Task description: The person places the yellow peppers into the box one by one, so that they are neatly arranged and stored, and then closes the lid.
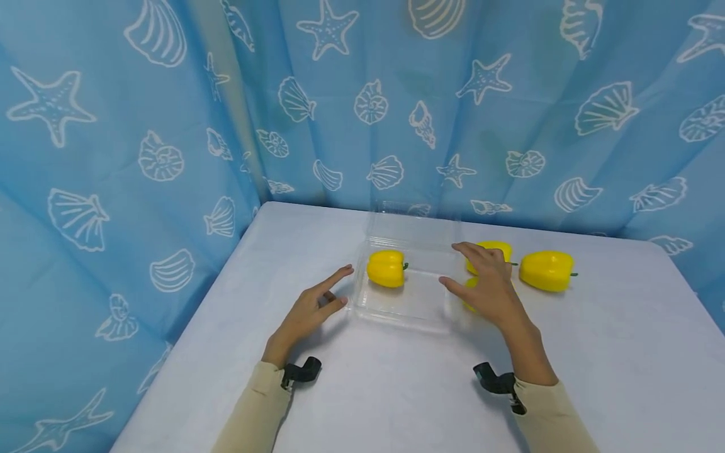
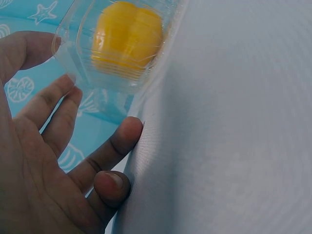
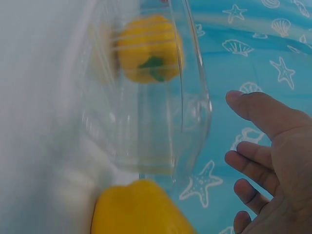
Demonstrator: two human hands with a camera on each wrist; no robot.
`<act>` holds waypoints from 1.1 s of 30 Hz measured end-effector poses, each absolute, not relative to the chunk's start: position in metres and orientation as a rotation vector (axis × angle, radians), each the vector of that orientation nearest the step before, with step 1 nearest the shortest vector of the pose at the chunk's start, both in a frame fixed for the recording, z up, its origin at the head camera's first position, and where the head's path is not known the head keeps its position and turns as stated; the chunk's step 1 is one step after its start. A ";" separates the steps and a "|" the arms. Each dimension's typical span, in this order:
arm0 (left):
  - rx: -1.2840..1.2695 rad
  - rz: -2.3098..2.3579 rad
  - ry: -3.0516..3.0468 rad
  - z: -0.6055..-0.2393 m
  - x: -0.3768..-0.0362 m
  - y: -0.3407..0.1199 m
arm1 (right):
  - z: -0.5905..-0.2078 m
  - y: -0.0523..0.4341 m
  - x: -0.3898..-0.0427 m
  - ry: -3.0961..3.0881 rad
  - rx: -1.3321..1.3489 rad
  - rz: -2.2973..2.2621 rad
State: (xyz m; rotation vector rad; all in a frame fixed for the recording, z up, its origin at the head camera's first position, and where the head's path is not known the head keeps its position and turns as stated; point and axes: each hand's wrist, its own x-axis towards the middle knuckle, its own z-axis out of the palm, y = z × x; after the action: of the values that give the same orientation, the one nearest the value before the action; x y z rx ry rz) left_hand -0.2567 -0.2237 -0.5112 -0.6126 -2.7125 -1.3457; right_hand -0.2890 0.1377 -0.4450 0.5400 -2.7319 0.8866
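A clear plastic clamshell box [image 1: 410, 318] lies in the middle of the table with its lid open at the back. One yellow bell pepper [image 1: 387, 268] sits inside it. My left hand [image 1: 341, 288] rests on the table just left of the box, fingers straight, holding nothing. My right hand [image 1: 450, 265] hovers open at the box's right edge, over two more yellow peppers [image 1: 494, 247] that it partly hides. The left wrist view shows the box [image 2: 73, 58] and its pepper [image 2: 127, 39] beyond my spread left hand [image 2: 53, 73]. The right wrist view shows the box [image 3: 196, 97], a loose pepper [image 3: 141, 209] and my right hand [image 3: 236, 129].
Another yellow pepper [image 1: 546, 270] lies on the white table [image 1: 396, 390] to the right of my right hand. A blue curtain with shells and starfish [image 1: 362, 113] closes off the back and both sides. Black wrist mounts [image 1: 300, 371] sit on both sleeves.
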 end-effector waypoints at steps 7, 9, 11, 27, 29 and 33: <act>-0.618 -1.330 -2.706 -0.511 -0.257 -0.224 | -0.446 0.154 -0.285 -2.735 0.518 0.850; -0.619 -1.336 -2.703 -0.510 -0.257 -0.224 | -0.446 0.158 -0.284 -2.737 0.511 0.859; -0.621 -1.342 -2.703 -0.509 -0.257 -0.223 | -0.446 0.163 -0.283 -2.746 0.498 0.870; -0.580 -1.335 -2.736 -0.509 -0.256 -0.222 | -0.452 0.195 -0.271 -2.819 0.438 0.815; -0.578 -1.335 -2.735 -0.510 -0.256 -0.222 | -0.454 0.199 -0.270 -2.813 0.439 0.818; -0.585 -1.343 -2.728 -0.510 -0.256 -0.221 | -0.457 0.205 -0.269 -2.802 0.444 0.819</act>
State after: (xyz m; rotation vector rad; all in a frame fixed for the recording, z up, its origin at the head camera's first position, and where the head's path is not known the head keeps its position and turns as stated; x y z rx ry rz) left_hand -0.2557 -0.2215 -0.5098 -0.5851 -2.7277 -1.3426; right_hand -0.2693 0.2055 -0.4568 0.4437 -2.8022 0.8191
